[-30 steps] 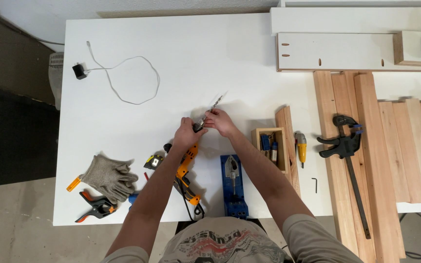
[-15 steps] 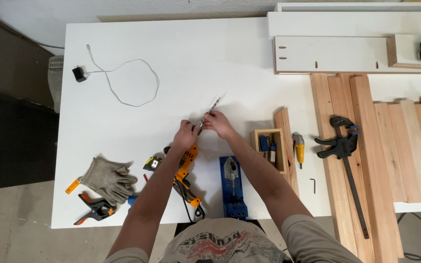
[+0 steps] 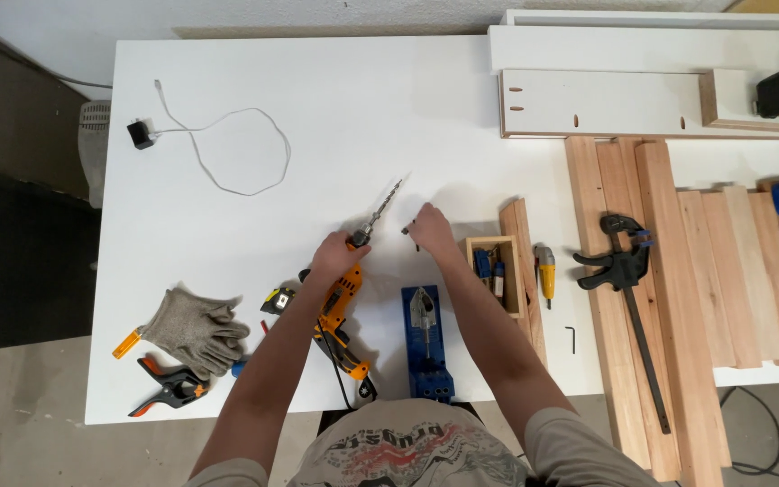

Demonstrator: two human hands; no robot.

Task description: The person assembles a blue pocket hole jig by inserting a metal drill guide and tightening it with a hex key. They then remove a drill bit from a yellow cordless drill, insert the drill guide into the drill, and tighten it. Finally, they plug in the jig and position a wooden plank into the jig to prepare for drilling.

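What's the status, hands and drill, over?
Left hand grips orange drill near the chuck, bit pointing away. Right hand off it, pinching a small dark tool. Blue jig alongside, clear.

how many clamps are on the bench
2 in view. A small black and orange spring clamp lies at the table's near left corner beside the grey gloves. A long black bar clamp lies on the wooden boards at right. Others may be hidden.

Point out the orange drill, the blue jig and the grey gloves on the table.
orange drill point(image 3: 339, 302): head view, on its orange body.
blue jig point(image 3: 426, 347): head view, on its blue base.
grey gloves point(image 3: 196, 329): head view, middle of the pile.
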